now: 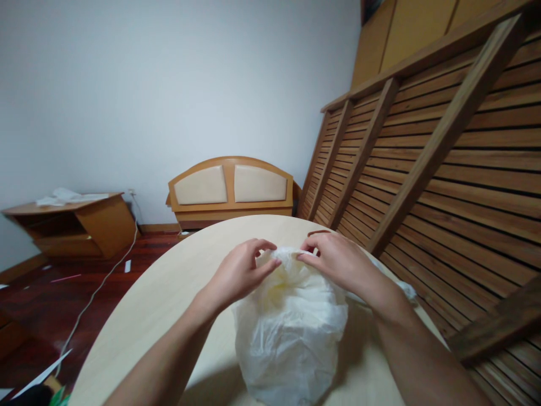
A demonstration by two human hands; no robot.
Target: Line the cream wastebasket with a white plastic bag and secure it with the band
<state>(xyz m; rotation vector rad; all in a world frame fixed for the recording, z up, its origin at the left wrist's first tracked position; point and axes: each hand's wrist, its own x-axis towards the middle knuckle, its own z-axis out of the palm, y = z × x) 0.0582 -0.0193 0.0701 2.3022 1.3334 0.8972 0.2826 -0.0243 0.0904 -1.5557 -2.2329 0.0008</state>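
A full white plastic bag stands on a pale round table right in front of me. My left hand pinches the bag's gathered top from the left, fingers curled closed on the plastic. My right hand grips the same top from the right, fingers bent and pressed on the bag's edge. The two hands nearly meet above the bag. What is inside the bag is hidden.
A slatted wooden bed frame leans against the wall close on the right. A headboard stands on the floor behind the table. A low wooden cabinet sits at the left. A white cable trails across the dark floor.
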